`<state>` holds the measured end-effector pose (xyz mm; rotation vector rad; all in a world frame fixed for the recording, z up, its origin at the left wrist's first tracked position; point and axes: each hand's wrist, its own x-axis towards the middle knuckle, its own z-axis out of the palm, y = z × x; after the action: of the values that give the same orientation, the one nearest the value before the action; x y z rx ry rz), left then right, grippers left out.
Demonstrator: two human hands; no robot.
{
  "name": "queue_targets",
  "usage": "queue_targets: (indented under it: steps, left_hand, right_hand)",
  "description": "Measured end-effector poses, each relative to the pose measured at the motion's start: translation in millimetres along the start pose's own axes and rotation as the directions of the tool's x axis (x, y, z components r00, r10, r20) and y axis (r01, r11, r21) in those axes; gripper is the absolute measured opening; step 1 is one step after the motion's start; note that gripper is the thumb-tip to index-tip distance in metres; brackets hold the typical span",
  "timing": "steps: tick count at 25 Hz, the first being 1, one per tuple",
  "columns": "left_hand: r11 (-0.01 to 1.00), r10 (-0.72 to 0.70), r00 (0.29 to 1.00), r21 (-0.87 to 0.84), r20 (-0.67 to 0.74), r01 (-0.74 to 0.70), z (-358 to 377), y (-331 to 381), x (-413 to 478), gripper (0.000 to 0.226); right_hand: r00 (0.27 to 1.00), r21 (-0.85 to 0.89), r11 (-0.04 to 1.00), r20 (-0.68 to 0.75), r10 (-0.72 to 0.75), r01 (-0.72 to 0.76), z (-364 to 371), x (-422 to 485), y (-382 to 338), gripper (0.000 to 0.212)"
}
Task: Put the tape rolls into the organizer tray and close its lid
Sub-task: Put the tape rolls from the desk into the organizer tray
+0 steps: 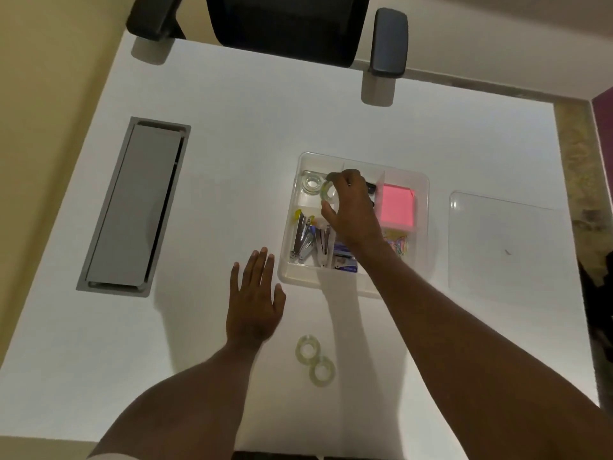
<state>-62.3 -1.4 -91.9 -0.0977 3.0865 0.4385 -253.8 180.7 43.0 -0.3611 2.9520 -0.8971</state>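
The clear plastic organizer tray [423, 207] sits open on the white desk. My right hand [353, 210] reaches over it and holds a clear tape roll [328, 191] on edge above the back left compartment. Another tape roll [312, 184] lies flat in that compartment. Two more clear tape rolls, one [307, 348] and the other [321, 371], lie touching on the desk in front of the tray. My left hand [253, 300] rests flat on the desk, fingers spread, left of the tray's front corner. The clear lid [507, 247] lies flat to the right of the tray.
The tray also holds pink sticky notes [397, 204], staplers [303, 239], staple boxes [345, 258] and coloured paper clips [399, 245]. A grey cable hatch [132, 207] is set into the desk at the left. A black office chair [288, 24] stands at the far edge.
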Motion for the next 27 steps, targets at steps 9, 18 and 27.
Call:
queue_targets:
  steps: [9, 18, 27]
  left_hand:
    - [0.999, -0.021, 0.999, -0.026, 0.043, 0.022, 6.5, -1.8, 1.4, 0.067]
    - [1.000, -0.019, 0.999, -0.010, 0.048, 0.020, 6.6, -2.3, 0.4, 0.066]
    - [1.000, -0.007, 1.000, -0.007, 0.014, 0.007, -2.0, 1.6, 0.5, 0.064]
  right_hand:
    - [0.969, -0.417, 0.906, 0.244, 0.034, 0.073, 30.6, 60.3, 22.2, 0.043]
    - [0.988, -0.423, 0.902, 0.153, -0.018, 0.082, 34.2, 51.7, 24.8, 0.035]
    - [0.975, -0.210, 0.958, -0.065, -0.213, 0.195, 32.4, -64.5, -4.4, 0.007]
